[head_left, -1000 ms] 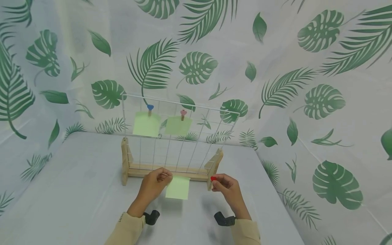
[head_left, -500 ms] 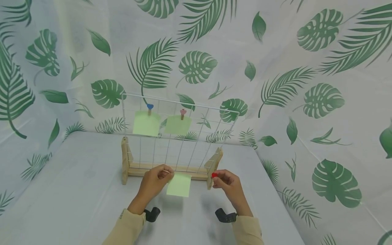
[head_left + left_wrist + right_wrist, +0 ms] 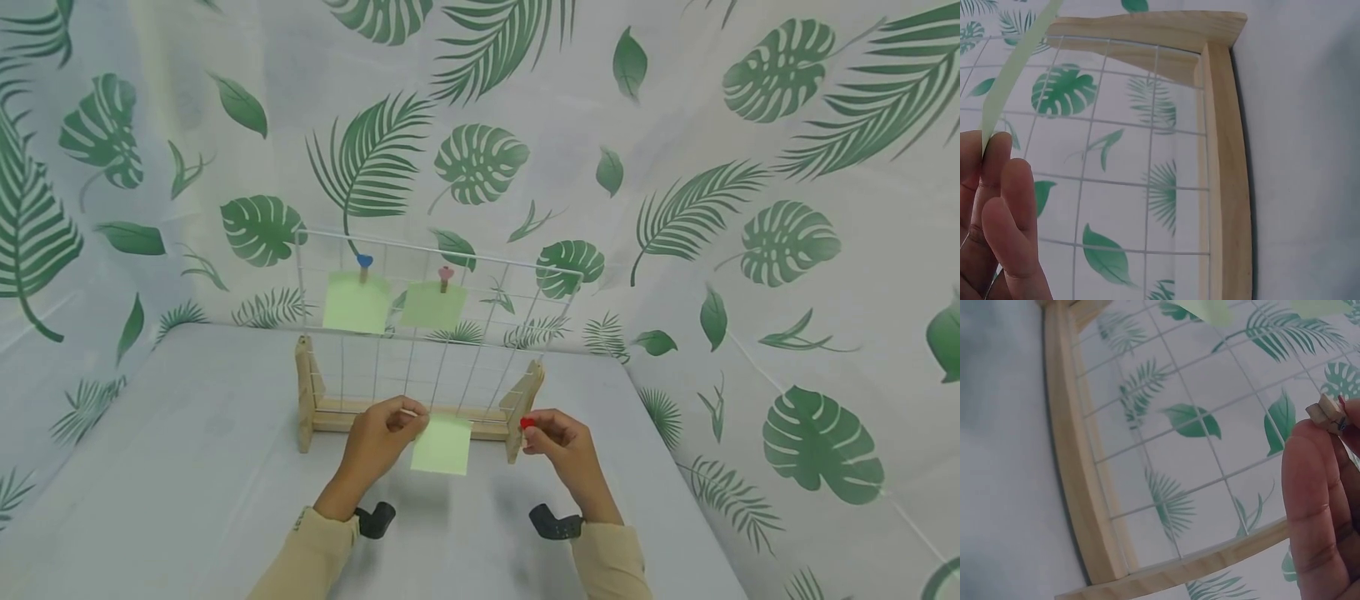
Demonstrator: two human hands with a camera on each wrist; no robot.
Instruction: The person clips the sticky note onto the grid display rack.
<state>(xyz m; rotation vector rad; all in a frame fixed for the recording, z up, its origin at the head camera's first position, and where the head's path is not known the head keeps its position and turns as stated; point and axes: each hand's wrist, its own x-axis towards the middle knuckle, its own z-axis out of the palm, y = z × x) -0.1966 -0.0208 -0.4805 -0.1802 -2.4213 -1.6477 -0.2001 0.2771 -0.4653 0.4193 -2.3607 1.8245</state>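
Observation:
My left hand (image 3: pixel 382 435) pinches a pale green paper note (image 3: pixel 442 446) by its upper left corner, in front of the rack's wooden base. In the left wrist view the note (image 3: pixel 1013 75) shows nearly edge-on between thumb and fingers. My right hand (image 3: pixel 564 448) pinches a small wooden clothespin (image 3: pixel 1327 414) with a red top (image 3: pixel 527 423), beside the rack's right foot. Behind both hands stands a white wire grid rack (image 3: pixel 438 379) on wooden feet. Two more green notes hang on it, the left one (image 3: pixel 356 302) under a blue-topped clothespin (image 3: pixel 364 265), the other (image 3: pixel 433 306) under a pink-topped clothespin (image 3: pixel 446 277).
The rack's wooden feet (image 3: pixel 304 396) rise at either end of its wooden bar (image 3: pixel 341 417). A white cloth-covered table (image 3: pixel 217 467) lies beneath. A leaf-printed white sheet (image 3: pixel 555 108) surrounds it at the back and sides. Black wrist mounts (image 3: pixel 555 523) sit on both wrists.
Both hands have risen slightly toward the rack and shifted a little right. The pale green note has gone up with my left hand, the red-topped clothespin with my right.

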